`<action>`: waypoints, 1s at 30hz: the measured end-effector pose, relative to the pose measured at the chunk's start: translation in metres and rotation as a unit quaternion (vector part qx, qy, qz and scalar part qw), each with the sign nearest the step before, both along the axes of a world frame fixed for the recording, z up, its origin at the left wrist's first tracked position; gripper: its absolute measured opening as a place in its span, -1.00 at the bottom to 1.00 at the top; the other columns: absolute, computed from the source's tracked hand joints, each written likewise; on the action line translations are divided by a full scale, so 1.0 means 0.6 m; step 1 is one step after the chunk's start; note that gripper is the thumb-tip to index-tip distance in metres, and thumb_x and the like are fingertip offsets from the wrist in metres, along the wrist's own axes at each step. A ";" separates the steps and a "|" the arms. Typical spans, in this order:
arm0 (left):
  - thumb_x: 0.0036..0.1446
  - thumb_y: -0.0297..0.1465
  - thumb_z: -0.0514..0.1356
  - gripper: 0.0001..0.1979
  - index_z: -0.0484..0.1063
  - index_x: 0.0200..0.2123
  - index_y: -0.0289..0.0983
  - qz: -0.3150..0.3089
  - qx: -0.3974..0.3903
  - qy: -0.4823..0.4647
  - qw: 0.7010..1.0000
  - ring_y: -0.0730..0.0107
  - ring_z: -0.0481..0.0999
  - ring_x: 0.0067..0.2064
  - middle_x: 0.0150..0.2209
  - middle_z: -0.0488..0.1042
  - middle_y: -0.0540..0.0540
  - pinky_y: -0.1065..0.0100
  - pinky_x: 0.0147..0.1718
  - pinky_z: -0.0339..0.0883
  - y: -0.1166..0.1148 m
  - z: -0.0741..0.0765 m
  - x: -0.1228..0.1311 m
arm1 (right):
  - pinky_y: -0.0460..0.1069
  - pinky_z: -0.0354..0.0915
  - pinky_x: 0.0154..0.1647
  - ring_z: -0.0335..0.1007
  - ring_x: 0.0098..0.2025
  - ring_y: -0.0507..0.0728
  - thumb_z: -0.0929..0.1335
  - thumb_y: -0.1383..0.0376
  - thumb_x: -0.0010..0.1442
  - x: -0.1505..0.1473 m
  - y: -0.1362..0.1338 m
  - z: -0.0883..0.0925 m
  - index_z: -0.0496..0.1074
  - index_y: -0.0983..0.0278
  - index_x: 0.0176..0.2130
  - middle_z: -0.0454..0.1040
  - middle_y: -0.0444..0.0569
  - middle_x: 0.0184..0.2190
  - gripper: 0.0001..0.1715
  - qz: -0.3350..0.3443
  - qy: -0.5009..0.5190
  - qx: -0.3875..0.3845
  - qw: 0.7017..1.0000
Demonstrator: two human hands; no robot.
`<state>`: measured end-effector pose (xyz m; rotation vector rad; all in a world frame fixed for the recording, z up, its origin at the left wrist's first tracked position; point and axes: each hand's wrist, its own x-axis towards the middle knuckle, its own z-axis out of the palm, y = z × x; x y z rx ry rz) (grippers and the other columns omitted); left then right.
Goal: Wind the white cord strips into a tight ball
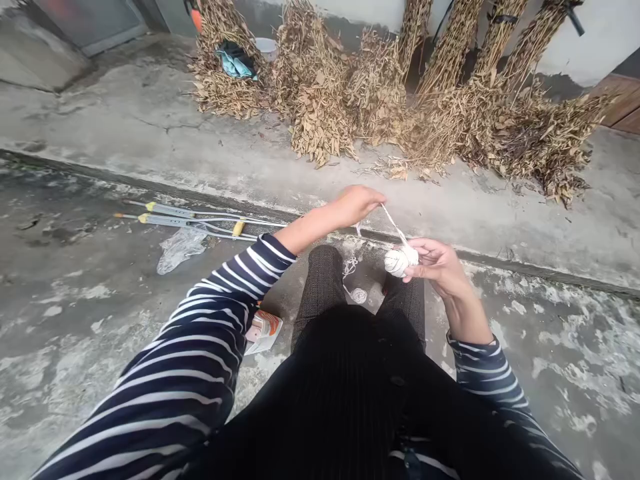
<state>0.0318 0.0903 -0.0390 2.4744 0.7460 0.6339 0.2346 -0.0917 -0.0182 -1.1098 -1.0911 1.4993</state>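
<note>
My right hand (438, 265) holds a white ball of cord (399, 261) above my right knee, its fingers closed around the ball's right side. Up and to the left, my left hand (358, 204) pinches a strand of white cord (393, 223) that runs taut down to the ball. A short piece of cord hangs below the left hand. On the ground between my knees lie a second, smaller coil of white cord (359, 295) and some loose loops (351, 267).
Dry plant bundles (320, 100) lean along the wall ahead. Crutches (185, 217) and a clear plastic bag (181, 249) lie on the concrete at the left. An orange and white box (265, 331) is beside my left leg. A low step edge (550, 272) crosses ahead.
</note>
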 end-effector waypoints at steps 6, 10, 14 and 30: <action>0.25 -0.51 0.12 -0.72 0.65 -0.14 -0.36 -0.004 -0.126 -0.011 0.992 0.37 0.58 -0.21 -0.25 0.66 -0.11 0.37 -0.12 0.34 0.011 0.010 0.022 | 0.02 0.59 -0.40 0.55 -0.32 0.11 0.66 0.35 -0.14 0.002 -0.015 0.009 0.61 0.27 -0.09 0.64 0.00 -0.24 -0.44 0.041 0.008 -0.014 0.999; 0.22 -0.56 0.09 -0.68 0.65 -0.14 -0.35 -0.055 -0.164 0.027 0.985 0.37 0.59 -0.14 -0.20 0.66 -0.12 0.39 -0.09 0.33 0.007 -0.001 0.045 | 0.01 0.58 -0.41 0.54 -0.31 0.11 0.68 0.31 -0.21 0.003 -0.011 0.010 0.58 0.24 -0.17 0.62 -0.06 -0.28 -0.44 -0.042 0.000 0.050 0.998; 0.22 -0.53 0.13 -0.76 0.64 -0.28 -0.33 -0.148 -0.314 0.028 0.937 0.38 0.61 -0.13 -0.22 0.66 -0.09 0.38 -0.05 0.35 -0.025 -0.043 0.057 | -0.01 0.57 -0.40 0.57 -0.26 0.13 0.67 0.26 -0.20 0.021 0.010 0.007 0.52 0.21 -0.17 0.63 -0.03 -0.19 -0.42 -0.150 -0.020 0.089 0.984; 0.08 -0.10 0.39 -0.59 0.39 -0.49 -0.30 -0.199 -0.637 -0.203 0.716 0.52 0.36 -0.66 -0.66 0.38 0.04 0.15 -0.10 0.49 -0.101 -0.077 0.008 | -0.05 0.42 -0.66 0.56 -0.38 0.17 0.68 0.25 -0.34 0.094 0.007 0.031 0.61 0.17 -0.03 0.64 0.02 -0.20 -0.20 -0.063 0.038 0.098 0.993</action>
